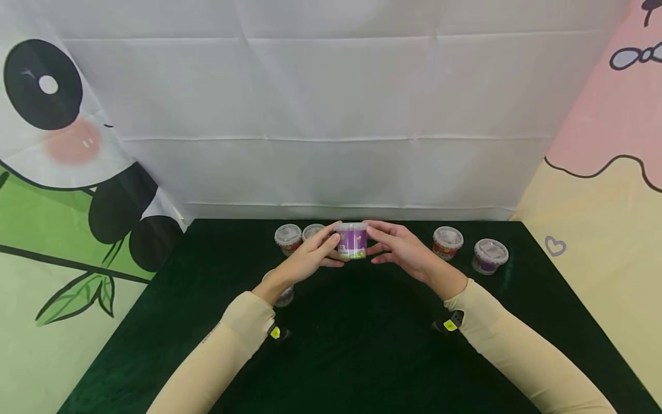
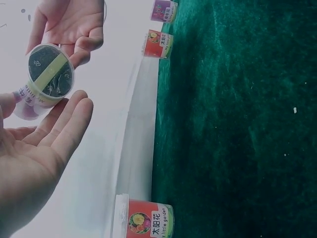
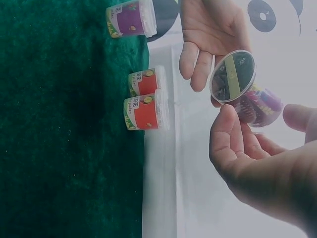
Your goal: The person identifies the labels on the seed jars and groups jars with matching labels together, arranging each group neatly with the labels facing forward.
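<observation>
A small lidded plastic cup with a purple label (image 1: 353, 242) is held up between both hands above the far part of the table. My left hand (image 1: 307, 259) holds its left side, thumb in front and the other fingers spread below. From the right, my right hand (image 1: 408, 253) holds the cup near its upper rim with thumb and index finger; its lower fingers stay loosely apart. Both wrist views look up at the cup's round underside (image 2: 51, 72), dark with a pale yellow strip. The same cup (image 3: 262, 106) shows flower pictures on its side in the right wrist view.
Two red-labelled cups (image 1: 288, 238) stand at the back, left of the hands. Another cup (image 1: 284, 297) is partly hidden by the left forearm. On the right stand a red-labelled cup (image 1: 447, 241) and a purple-labelled cup (image 1: 489, 257). Dark green cloth (image 1: 362, 356) covers the table.
</observation>
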`<state>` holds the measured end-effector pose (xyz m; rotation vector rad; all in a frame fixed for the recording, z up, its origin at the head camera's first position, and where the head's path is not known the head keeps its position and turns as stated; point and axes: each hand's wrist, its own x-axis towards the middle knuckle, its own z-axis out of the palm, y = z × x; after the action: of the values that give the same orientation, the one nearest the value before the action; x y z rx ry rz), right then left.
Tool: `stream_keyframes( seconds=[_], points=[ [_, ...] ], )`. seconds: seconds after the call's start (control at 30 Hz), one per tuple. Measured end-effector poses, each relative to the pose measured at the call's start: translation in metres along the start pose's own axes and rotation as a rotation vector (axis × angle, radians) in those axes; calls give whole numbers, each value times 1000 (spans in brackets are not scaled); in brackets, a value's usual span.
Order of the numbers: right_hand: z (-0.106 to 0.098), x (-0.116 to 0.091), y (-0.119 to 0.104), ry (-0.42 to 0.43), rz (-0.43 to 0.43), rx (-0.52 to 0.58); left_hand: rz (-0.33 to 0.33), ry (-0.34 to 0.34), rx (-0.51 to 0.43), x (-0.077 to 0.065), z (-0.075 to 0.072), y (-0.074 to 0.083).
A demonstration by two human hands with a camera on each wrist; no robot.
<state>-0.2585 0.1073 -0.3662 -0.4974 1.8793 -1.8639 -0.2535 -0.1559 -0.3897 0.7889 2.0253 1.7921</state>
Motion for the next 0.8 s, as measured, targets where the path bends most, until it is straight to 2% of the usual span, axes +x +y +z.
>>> stream_keyframes(
  seconds=[0.8],
  points=[
    [-1,1,4,-10,-1,-8,-2,0,33,1,-1,-3]
  ],
)
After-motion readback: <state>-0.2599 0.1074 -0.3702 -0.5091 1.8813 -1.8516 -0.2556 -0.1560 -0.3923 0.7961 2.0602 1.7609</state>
